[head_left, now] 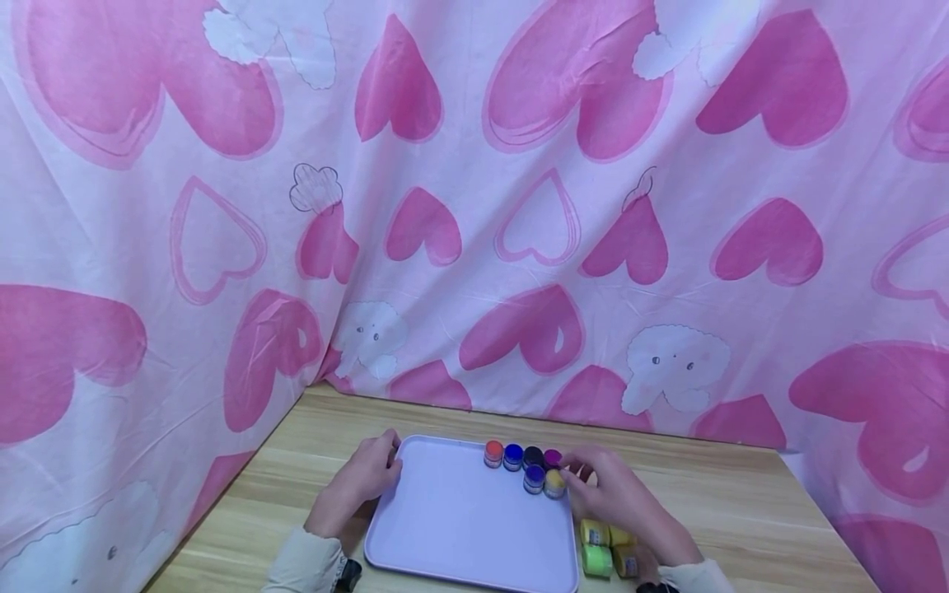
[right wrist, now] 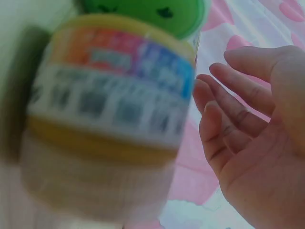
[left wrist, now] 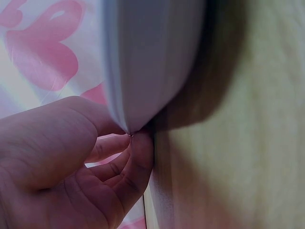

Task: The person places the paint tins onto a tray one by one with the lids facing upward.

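Paint pots are being gathered on a lilac tray (head_left: 452, 527) that lies on a wooden table (head_left: 741, 494), close to its near edge. Six small pots stand on the tray at its far right corner: a far row of red pot (head_left: 493, 453), blue pot (head_left: 513, 456), black pot (head_left: 533, 456) and magenta pot (head_left: 552, 458), and in front of these a second row begun with a dark blue pot (head_left: 534, 478) and a yellow-lidded pot (head_left: 554, 483). The pots in each row appear to touch one another.

Right hand (head_left: 619, 498) is seen at the tray's right edge, fingertips on or just beside the yellow-lidded pot; whether that pot is pinched or only touched cannot be told from the head view. In the right wrist view the fingers (right wrist: 228, 119) are loosely extended and apart, closed round nothing visible there.

Left hand (head_left: 363, 478) is placed at the tray's far left corner. In the left wrist view the thumb and curled fingers (left wrist: 136, 162) are seen pinching the tray's rim (left wrist: 128, 90), so the tray is judged to be steadied.

Off the tray, just beside its near right corner and partly under the right wrist, a cluster of yellow and green pots (head_left: 604, 548) is left on the table; about four are made out, the count being uncertain.

Judgement: roughly past the halfway mark, with six pots placed, the second row hardly started, and the cluster still to be brought over.
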`<state>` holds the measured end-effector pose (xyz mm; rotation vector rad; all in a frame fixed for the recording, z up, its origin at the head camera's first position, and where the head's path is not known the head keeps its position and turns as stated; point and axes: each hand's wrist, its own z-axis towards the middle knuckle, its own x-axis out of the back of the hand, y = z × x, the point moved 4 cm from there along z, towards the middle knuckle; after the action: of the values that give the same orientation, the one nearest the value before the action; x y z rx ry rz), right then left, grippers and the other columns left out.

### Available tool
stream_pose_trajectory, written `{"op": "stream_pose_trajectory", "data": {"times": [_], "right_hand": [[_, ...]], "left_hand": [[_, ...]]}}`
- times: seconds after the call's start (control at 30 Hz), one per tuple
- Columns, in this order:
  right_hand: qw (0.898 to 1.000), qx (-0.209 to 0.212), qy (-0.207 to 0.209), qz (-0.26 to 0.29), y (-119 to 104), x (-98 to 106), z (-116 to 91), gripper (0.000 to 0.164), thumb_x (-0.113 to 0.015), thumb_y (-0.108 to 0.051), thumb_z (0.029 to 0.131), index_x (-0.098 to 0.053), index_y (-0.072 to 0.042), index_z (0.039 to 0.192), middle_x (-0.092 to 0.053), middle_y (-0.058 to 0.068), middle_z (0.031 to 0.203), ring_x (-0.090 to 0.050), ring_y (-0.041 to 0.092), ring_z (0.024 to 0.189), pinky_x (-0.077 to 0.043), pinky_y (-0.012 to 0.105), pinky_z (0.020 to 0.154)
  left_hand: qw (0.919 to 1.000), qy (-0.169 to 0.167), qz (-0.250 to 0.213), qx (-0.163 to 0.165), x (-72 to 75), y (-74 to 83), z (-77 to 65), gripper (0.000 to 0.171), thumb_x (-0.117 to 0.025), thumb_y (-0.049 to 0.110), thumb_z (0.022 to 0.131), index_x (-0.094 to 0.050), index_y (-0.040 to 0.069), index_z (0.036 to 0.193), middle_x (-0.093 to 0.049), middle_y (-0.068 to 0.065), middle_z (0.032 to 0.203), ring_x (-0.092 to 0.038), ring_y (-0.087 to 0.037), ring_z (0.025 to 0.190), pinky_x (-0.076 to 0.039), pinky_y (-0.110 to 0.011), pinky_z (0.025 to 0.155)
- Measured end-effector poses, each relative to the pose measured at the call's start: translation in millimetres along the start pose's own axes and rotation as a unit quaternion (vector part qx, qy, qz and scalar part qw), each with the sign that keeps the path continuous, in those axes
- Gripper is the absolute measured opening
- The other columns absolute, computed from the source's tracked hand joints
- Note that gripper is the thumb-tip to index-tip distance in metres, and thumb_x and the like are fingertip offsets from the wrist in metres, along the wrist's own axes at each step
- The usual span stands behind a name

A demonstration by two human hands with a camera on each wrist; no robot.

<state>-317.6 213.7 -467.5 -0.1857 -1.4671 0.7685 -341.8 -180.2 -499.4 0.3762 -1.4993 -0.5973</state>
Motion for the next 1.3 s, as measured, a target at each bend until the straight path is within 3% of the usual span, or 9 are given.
{"op": "stream_pose_trajectory", "data": {"times": [0.4,0.6,0.67,0.77,0.9,1.07,1.3], "right_hand": [[0.995,-0.064,-0.066,0.038,30.6,7.0,-28.3,0.018,-0.074,-0.031,0.103,-0.078,-0.019,0.117,-0.074,-0.008,0.101,-0.065,0.013,0.095,-0.054,0.024,0.081],[0.992,-0.044,-0.098,0.059,39.6,9.0,-41.2,0.022,-0.072,-0.037,0.105,-0.076,-0.021,0.119,-0.074,-0.008,0.106,-0.065,0.008,0.097,-0.054,0.025,0.084],[0.991,-0.031,-0.109,0.068,41.1,9.4,-44.5,0.022,-0.071,-0.036,0.105,-0.076,-0.021,0.12,-0.074,-0.008,0.108,-0.064,0.005,0.098,-0.056,0.028,0.087],[0.988,-0.014,-0.126,0.084,43.7,9.3,-49.1,0.023,-0.07,-0.032,0.105,-0.074,-0.019,0.123,-0.074,-0.008,0.111,-0.064,0.006,0.1,-0.06,0.042,0.094],[0.981,-0.03,-0.152,0.115,48.7,7.9,-54.1,0.028,-0.072,-0.029,0.105,-0.072,-0.015,0.129,-0.073,-0.004,0.116,-0.064,0.014,0.106,-0.055,0.062,0.102],[0.966,-0.095,-0.183,0.158,51.7,5.2,-58.5,0.035,-0.074,-0.031,0.103,-0.069,-0.015,0.133,-0.071,0.001,0.124,-0.06,0.025,0.115,-0.056,0.062,0.104],[0.964,-0.079,-0.203,0.155,54.4,2.7,-59.3,0.032,-0.074,-0.023,0.102,-0.07,-0.018,0.133,-0.07,0.0,0.127,-0.058,0.027,0.118,-0.053,0.068,0.105]], "left_hand": [[1.0,0.003,0.001,-0.004,-1.8,0.0,-0.6,0.018,-0.069,0.005,0.102,-0.062,0.0,0.118,-0.057,-0.004,0.083,-0.055,-0.017,0.072,-0.048,-0.031,0.062],[1.0,0.002,0.001,-0.004,-1.3,-0.2,-0.2,0.019,-0.069,0.005,0.102,-0.062,0.0,0.119,-0.057,-0.004,0.083,-0.055,-0.017,0.072,-0.048,-0.031,0.061],[1.0,0.003,0.002,-0.005,-1.4,-0.1,-0.1,0.019,-0.069,0.005,0.102,-0.062,0.0,0.118,-0.058,-0.005,0.083,-0.055,-0.017,0.072,-0.049,-0.031,0.061],[1.0,0.003,0.003,-0.007,-2.0,0.6,-0.1,0.019,-0.07,0.005,0.102,-0.062,0.0,0.118,-0.059,-0.004,0.084,-0.055,-0.017,0.073,-0.049,-0.032,0.062],[1.0,-0.003,0.001,0.002,-2.9,1.0,-0.1,0.02,-0.07,0.006,0.102,-0.061,0.0,0.119,-0.06,-0.005,0.086,-0.056,-0.017,0.074,-0.051,-0.032,0.063],[1.0,-0.004,-0.001,0.008,-2.5,1.3,-0.4,0.02,-0.07,0.007,0.103,-0.061,0.0,0.12,-0.06,-0.006,0.087,-0.057,-0.017,0.075,-0.052,-0.033,0.063],[1.0,0.004,-0.002,0.0,-1.7,1.1,-0.8,0.02,-0.07,0.006,0.103,-0.062,0.0,0.12,-0.059,-0.005,0.085,-0.056,-0.017,0.074,-0.051,-0.032,0.062]]}}
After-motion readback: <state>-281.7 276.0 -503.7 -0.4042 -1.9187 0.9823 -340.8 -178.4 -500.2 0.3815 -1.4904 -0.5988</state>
